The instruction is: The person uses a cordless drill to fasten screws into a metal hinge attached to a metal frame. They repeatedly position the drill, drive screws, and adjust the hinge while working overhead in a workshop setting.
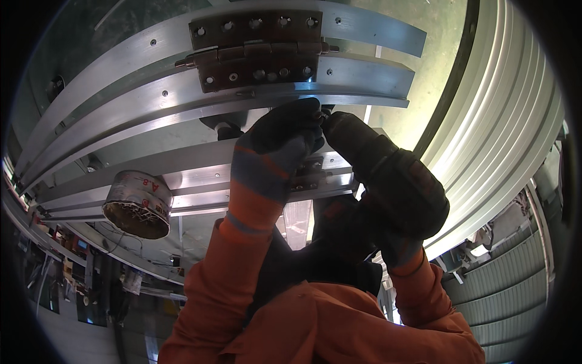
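Note:
My right hand point(400, 247), gloved, is wrapped round the grip of a black cordless drill point(391, 173), whose front end points up and left. Close to that front end is my left hand point(270, 148) in a grey, orange and black glove. Its fingertips are pinched together at the drill's tip, and whatever small thing they hold is too dark to make out. Just beyond the left fingers, a large dark brown hinge point(257, 51) lies across two silver metal profiles point(370, 79). Several holes in the hinge leaves show, some apparently filled.
Nearer me, more profiles point(197, 177) carry another dark hinge point(306, 176), partly hidden by my left hand. A worn round tin point(138, 189) with many small pieces in it stands on them at left. Long pale ribbed profiles point(506, 121) and a dark bar point(451, 91) run along the right.

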A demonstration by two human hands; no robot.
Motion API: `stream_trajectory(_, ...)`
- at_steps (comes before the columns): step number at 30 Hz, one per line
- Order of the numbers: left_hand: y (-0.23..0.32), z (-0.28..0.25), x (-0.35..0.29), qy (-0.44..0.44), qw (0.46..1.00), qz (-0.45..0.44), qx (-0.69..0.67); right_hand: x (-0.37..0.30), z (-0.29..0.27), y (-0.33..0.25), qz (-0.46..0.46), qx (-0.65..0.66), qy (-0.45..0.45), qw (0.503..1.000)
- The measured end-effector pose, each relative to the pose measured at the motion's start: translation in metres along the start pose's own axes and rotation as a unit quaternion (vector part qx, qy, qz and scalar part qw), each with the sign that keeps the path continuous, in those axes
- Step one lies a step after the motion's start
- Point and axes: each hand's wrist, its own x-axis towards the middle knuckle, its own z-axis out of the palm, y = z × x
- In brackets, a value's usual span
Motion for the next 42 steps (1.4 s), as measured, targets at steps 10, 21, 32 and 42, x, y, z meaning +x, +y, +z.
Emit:
stream_trajectory(10,-0.006,0.004,0.0,-0.005,1.0,0.02,0.01,0.015,-0.005,-0.012,0.006,-0.047,0.003,0.999)
stream_trajectory(21,0.003,0.007,-0.002,0.005,0.947,0.105,0.303,0.019,-0.006,-0.005,-0.027,-0.078,0.02,0.996)
stream_trajectory(32,-0.021,0.006,0.006,0.009,0.818,0.316,0.481,-0.004,-0.005,0.019,-0.006,0.008,0.037,0.999)
stream_trajectory(42,-0.017,-0.029,0.001,0.047,0.718,0.273,0.639,-0.11,0.03,0.054,0.139,0.206,0.03,0.968)
